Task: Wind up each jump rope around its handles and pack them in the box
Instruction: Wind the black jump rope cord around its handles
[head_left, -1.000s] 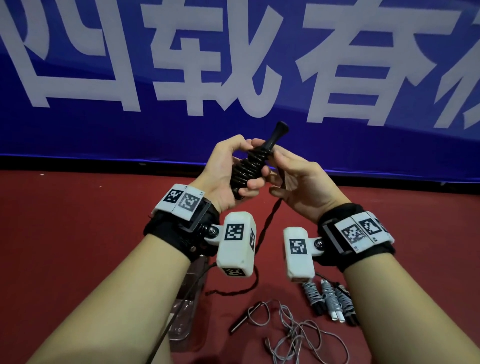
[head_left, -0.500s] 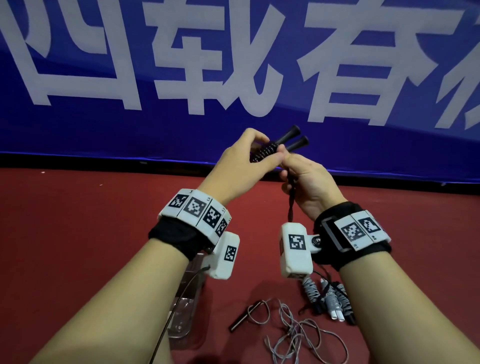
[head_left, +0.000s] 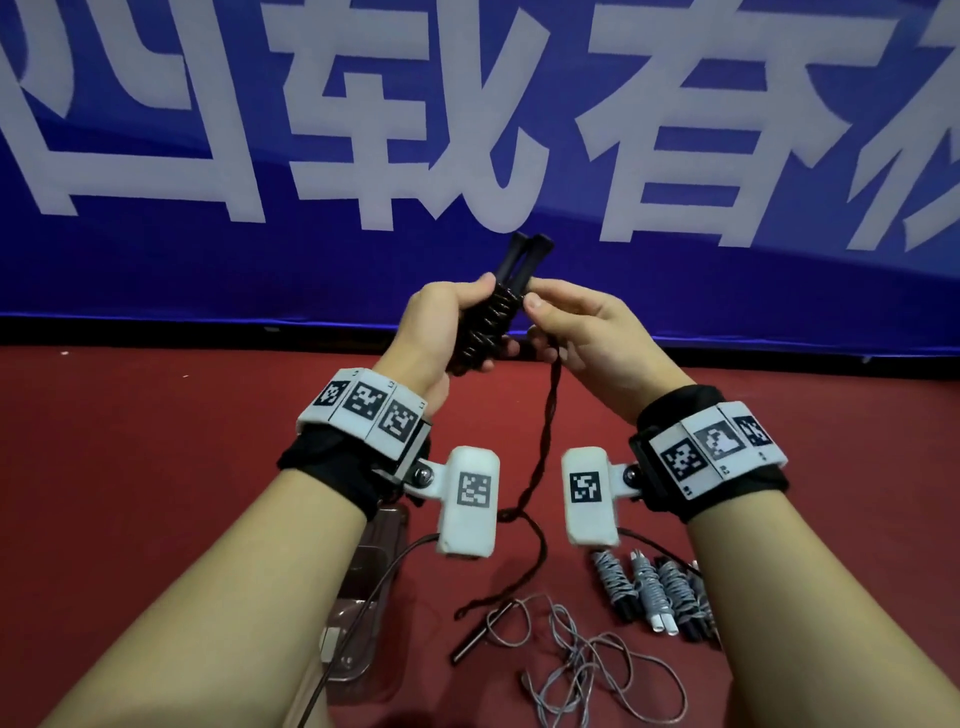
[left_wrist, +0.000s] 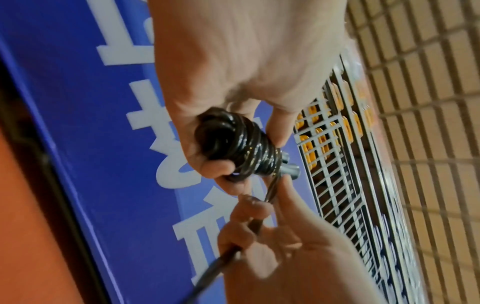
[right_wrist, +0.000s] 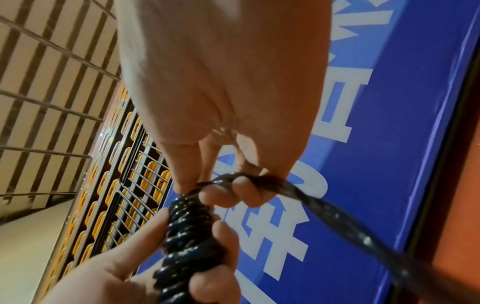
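Winding of the black jump rope (head_left: 496, 317) was under way, held up in front of the blue banner (head_left: 208, 260) and well above the red floor (head_left: 130, 467). The left hand (head_left: 441, 332) was wrapped tight around the paired handles, fingers and thumb curled over the coils already laid on, probably so that those turns could not slip or spring loose. Both handle ends stuck out above that fist, side by side, which left a bare stretch for more turns. Just beside the bundle, the right hand (head_left: 587, 338) pinched the free part of the rope between thumb and curled fingers, close to the last coil; holding it that near likely kept each new turn taut and easy to steer. From that hand the twisted slack (head_left: 540, 467) hung straight below the bundle down to the floor, so a fair length seemed left to wind.

Below the bundle and toward the right, three wound ropes (head_left: 649, 592) lay together on the floor, apparently set aside ready for packing. A loose grey rope (head_left: 587, 660) sprawled beneath the bundle, not yet wound. Below it to the left, partly hidden by the left forearm, stood a clear box (head_left: 363, 613); its contents could not be made out.
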